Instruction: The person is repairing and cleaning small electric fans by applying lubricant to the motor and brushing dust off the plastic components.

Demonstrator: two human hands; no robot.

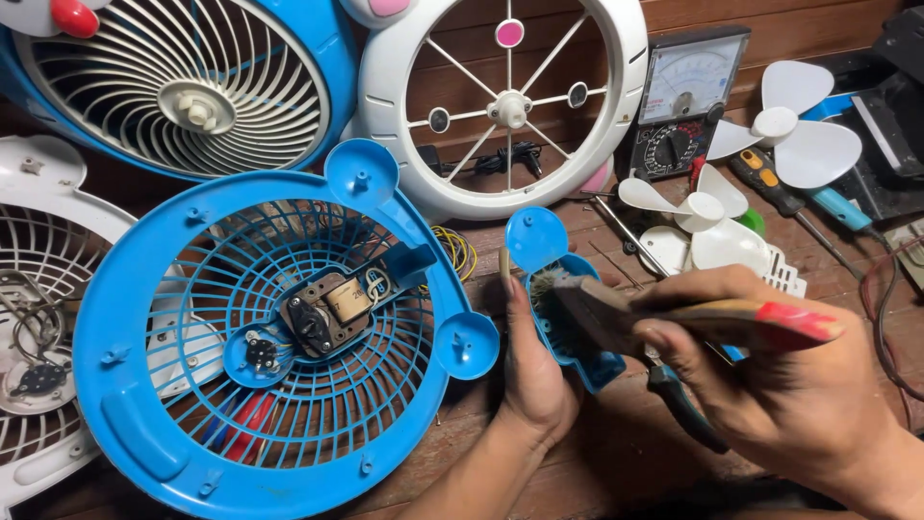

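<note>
Inside blue fan housing (568, 318), brush bristles (551, 289).

Light is soft and even, with weak shadows. The picture is sharp; the edges bend a little.

Left hand (531, 371) and right hand (770, 385) sit side by side, the small fan housing (563, 289) and brush (616, 313) btwn them. Large grille w/ motor (274, 332) lies just left of left hand on counter (616, 453). Beyond hands: fan ring (500, 106). Beyond right hand: fan blades (707, 217), multimeter (685, 101), screwdriver (770, 183). Pliers (688, 409) under right hand.
</note>
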